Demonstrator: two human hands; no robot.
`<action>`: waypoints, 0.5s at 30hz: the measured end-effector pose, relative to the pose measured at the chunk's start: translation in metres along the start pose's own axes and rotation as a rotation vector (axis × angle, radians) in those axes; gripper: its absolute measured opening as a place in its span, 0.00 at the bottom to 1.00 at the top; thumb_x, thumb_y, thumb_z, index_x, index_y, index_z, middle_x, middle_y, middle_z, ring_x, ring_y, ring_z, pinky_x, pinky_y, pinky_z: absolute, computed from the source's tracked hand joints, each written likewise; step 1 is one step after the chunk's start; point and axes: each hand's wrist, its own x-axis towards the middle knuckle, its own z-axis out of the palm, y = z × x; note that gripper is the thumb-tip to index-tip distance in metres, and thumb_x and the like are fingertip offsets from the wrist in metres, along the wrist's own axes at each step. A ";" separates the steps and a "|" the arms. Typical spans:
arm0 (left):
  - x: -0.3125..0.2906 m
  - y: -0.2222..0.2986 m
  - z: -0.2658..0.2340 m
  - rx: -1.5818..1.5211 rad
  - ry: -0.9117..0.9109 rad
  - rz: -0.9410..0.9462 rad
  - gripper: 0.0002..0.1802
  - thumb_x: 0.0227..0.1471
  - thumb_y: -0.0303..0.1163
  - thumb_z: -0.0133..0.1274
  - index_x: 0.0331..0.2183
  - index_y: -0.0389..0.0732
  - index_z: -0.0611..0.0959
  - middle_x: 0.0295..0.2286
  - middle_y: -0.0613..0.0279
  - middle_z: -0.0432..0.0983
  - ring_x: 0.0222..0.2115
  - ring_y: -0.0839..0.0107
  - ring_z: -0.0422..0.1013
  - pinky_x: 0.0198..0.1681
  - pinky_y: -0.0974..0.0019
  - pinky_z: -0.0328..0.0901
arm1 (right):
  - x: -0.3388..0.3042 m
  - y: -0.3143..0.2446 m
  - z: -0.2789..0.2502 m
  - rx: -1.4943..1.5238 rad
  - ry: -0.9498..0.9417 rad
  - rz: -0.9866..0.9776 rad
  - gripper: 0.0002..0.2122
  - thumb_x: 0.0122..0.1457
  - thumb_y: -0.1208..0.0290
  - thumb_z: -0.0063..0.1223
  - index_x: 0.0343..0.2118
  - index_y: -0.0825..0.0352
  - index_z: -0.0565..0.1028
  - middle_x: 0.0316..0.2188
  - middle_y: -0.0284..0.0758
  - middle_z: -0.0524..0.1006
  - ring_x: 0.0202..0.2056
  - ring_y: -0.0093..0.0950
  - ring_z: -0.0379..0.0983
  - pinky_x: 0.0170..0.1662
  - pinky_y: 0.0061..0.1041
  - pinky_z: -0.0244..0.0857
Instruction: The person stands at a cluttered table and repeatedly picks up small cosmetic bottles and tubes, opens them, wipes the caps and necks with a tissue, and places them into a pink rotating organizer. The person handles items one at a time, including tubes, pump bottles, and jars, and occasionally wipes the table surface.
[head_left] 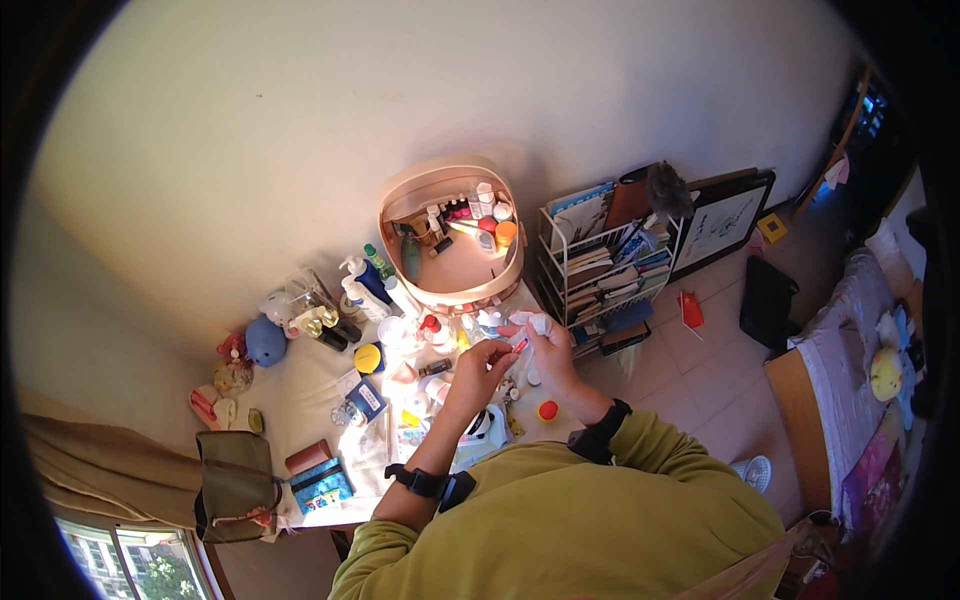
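My left hand (482, 366) is closed in a pinch on a small red tube-like item (520, 346), too small to name surely. Close beside it, my right hand (552, 348) has its fingers bent round a white wad (540, 324), which looks like tissue or a wipe. The two hands almost meet above the right part of the cluttered table. Beyond them stands a pink rounded cosmetics case (452, 298), its bottles and small tubes showing inside. A white bottle with a red top (436, 332) stands just past my left hand.
Pump bottles (366, 282), a yellow-lidded jar (368, 358) and a blue pouch (320, 484) crowd the table's left. A round red-and-yellow container (547, 410) sits near my right wrist. Right of the table is a white wire rack (556, 262) of books; a bag (238, 484) hangs at left.
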 end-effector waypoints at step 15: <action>-0.002 -0.018 0.002 -0.508 0.063 -0.285 0.09 0.55 0.32 0.54 0.33 0.35 0.78 0.21 0.69 0.73 0.20 0.83 0.68 0.19 0.78 0.65 | 0.006 0.018 -0.033 0.086 0.160 0.093 0.22 0.68 0.61 0.33 0.57 0.73 0.59 0.54 0.44 0.68 0.53 0.31 0.67 0.56 0.28 0.58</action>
